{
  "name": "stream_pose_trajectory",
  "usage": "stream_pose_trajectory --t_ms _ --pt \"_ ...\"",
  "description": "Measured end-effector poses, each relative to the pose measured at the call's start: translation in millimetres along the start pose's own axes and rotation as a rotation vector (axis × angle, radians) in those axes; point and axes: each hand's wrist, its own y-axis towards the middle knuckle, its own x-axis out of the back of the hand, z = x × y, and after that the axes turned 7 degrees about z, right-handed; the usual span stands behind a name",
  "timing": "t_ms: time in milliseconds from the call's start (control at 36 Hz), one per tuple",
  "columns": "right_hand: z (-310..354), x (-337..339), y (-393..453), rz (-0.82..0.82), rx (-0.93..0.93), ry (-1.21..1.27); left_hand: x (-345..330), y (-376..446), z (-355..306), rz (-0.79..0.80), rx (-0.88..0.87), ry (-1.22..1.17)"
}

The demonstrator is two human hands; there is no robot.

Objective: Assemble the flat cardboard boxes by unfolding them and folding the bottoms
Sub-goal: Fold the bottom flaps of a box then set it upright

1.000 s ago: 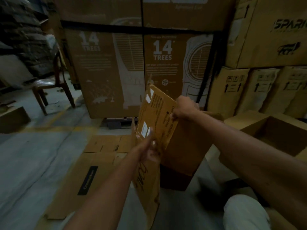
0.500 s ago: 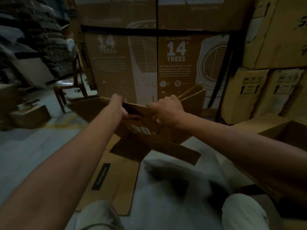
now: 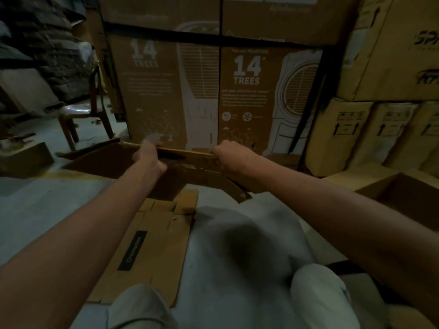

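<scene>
Box of brown cardboard, partly unfolded, held in the air at 12 o'clock, above the floor. Left hand and right hand each grasp its upper edge, fingers clenched on the cardboard, the hands well apart. Loose flaps hang below toward 5 o'clock. A flat carton with a black label lies on the floor at 7 o'clock. Large printed cartons stand behind; an open carton at 3 o'clock; a chair at 10 o'clock.
</scene>
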Motion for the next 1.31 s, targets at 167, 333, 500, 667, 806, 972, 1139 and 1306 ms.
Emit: stream_pose_trajectory --t_ms 167,333,500,667,806,972,1139,1306 --pt "8.4 -28.7 25.0 -0.078 0.042 -0.059 29.0 22.8 0.7 0.008 -0.003 -0.069" --pt "25.6 -49.4 66.5 -0.112 0.081 -0.13 59.8 48.1 -0.5 0.046 -0.005 -0.116" --pt "50.2 -81.4 121.3 -0.209 0.165 -0.174 106.2 93.0 -15.2 0.055 -0.008 -0.129" --pt "86.9 -171.3 178.6 -0.074 0.192 -0.373 178.6 153.9 -3.0 -0.067 0.149 0.053" --pt "114.6 -277.1 198.1 0.167 0.247 -0.295 265.0 191.2 55.1 -0.236 0.287 0.065" --pt "164.4 -374.0 185.5 0.573 0.063 0.024 377.3 200.0 114.2 -0.339 0.431 0.054" --pt "200.9 -512.3 172.9 0.422 -0.194 0.173 475.9 206.2 144.5 -0.386 0.408 0.237" --pt "240.1 -519.1 195.9 0.576 0.034 0.061 547.1 226.9 179.7 -0.54 0.193 0.398"
